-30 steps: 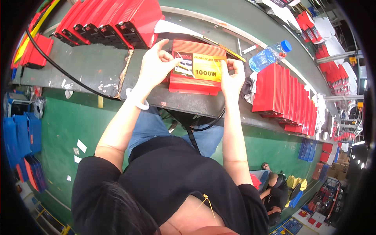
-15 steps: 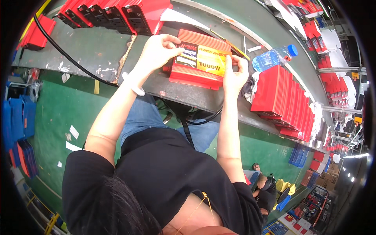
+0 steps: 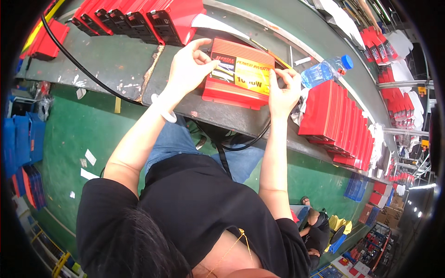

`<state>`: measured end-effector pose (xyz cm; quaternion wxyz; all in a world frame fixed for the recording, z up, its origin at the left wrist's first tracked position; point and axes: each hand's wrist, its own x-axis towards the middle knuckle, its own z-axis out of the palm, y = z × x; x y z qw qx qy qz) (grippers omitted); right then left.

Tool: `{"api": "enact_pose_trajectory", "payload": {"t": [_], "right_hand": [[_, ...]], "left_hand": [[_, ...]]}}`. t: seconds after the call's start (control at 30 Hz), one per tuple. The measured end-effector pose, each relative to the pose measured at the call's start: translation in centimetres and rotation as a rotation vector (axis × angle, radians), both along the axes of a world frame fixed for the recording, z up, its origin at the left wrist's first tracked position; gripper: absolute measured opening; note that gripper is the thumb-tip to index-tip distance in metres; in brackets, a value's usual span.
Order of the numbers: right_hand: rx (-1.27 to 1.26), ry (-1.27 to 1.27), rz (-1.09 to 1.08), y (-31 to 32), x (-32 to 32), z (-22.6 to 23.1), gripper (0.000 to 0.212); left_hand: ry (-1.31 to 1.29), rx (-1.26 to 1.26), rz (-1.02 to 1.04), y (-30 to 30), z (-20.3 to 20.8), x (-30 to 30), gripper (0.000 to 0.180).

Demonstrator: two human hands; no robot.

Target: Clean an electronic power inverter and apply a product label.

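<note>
A red ribbed power inverter [image 3: 234, 96] lies on the grey workbench in front of me. Over its top face is a black and yellow label [image 3: 250, 76], its printed side up. At the label's left edge my left hand [image 3: 189, 67] is pinched, thumb and index finger on the edge. The label's right edge is between the thumb and bent fingers of my right hand [image 3: 283, 90]. Whether the label's underside touches the casing I cannot tell.
Red inverter cases [image 3: 125, 21] stand in a row at the far left; more red cases [image 3: 336, 120] are stacked at the right. A water bottle [image 3: 322, 74] lies behind that stack. A black cable [image 3: 76, 67] crosses the bench's left part. Someone sits at lower right.
Both hands stay at the label's edges, with small finger shifts; the right hand's fingers sit slightly more over its right end. The whole view has shifted slightly.
</note>
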<state>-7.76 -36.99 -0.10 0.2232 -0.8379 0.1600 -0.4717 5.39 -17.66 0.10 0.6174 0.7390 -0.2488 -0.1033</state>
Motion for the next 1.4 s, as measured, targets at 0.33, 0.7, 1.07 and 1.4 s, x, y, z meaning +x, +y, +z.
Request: {"api": "enact_pose_trajectory", "payload": {"t": [0.33,0.7,1.07,1.4], "right_hand": [[0.322,0.11,0.058,0.4,0.0,0.4,0.014],[0.356,0.112,0.031,-0.1,0.0,-0.2,0.015],[0.371,0.128,0.015,-0.5,0.1,-1.0,0.014],[0.297,0.076,0.019,-0.5,0.0,-1.0,0.015]], "left_hand": [[0.232,-0.15,-0.077,0.5,-0.8,0.5,0.051],[0.076,0.052,-0.087,0.9,-0.1,0.5,0.05],[0.02,0.101,-0.09,0.9,-0.3,0.7,0.058],[-0.126,0.192,-0.095,0.9,0.3,0.7,0.064]]}}
